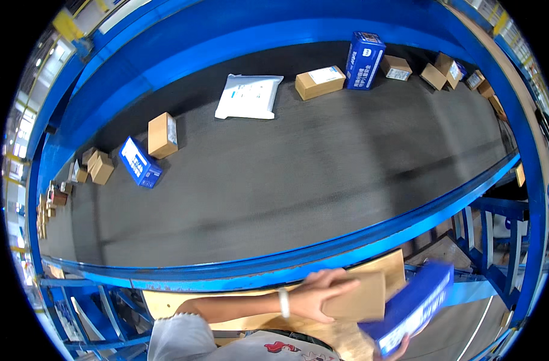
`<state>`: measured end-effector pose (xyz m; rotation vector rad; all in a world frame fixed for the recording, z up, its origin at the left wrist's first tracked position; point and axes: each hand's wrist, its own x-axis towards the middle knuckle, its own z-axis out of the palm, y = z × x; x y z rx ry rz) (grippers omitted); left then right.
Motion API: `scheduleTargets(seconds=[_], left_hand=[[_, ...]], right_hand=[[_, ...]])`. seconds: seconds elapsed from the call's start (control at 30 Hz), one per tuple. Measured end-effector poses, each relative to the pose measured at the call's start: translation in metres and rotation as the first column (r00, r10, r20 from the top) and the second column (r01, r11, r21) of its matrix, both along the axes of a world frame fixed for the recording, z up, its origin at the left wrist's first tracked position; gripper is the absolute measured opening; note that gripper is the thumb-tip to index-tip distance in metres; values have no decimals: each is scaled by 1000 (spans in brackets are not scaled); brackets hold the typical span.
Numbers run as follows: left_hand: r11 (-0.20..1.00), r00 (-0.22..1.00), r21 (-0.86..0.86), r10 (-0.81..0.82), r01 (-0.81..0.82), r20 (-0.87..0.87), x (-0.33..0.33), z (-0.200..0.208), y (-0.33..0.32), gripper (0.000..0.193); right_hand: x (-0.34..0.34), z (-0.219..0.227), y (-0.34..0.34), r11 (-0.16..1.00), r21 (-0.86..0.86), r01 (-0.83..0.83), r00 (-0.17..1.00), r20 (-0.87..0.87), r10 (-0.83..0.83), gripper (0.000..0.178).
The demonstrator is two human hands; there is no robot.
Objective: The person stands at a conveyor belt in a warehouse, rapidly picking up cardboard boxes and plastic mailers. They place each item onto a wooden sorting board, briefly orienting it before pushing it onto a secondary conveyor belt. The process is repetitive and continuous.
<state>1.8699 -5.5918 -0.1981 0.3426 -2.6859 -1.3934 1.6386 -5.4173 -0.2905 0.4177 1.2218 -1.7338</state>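
Note:
My left hand point(319, 296), with a white band on its wrist, has its fingers and thumb round the left end of a brown cardboard box point(362, 298) above a wooden board. Right beside that carton, a long blue box point(414, 307) with a white label area tilts up toward the right, blurred by motion. My right hand point(398, 349) grips this blue box from its lower end; only some fingers show, the rest being behind the box or past the lower edge.
Beyond a blue rail point(274, 265) runs a wide dark conveyor belt point(274, 174). On it lie a white mailer bag point(249, 96), an upright blue box point(365, 60), a tilted blue box point(139, 162) and several brown cartons. The wooden board point(166, 304) sits under my arms.

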Motion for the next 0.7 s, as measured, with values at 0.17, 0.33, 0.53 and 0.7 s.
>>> scheduleTargets(seconds=[0.17, 0.33, 0.53, 0.7], left_hand=[[941, 949, -151, -312, 303, -42, -81, -39, 15, 112], [608, 590, 77, 789, -790, -172, -126, -66, -252, 10], [-265, -115, 587, 953, -765, 280, -19, -199, -561, 70], [53, 210, 661, 964, -748, 161, 51, -244, -639, 52]], right_hand=[[19, -30, 42, 970, 230, 74, 996, -67, -60, 69], [16, -58, 74, 886, 378, 270, 962, -151, -229, 69], [19, -93, 119, 750, 499, 434, 901, -235, -365, 70], [22, -110, 216, 641, 462, 612, 781, -227, -582, 70]])
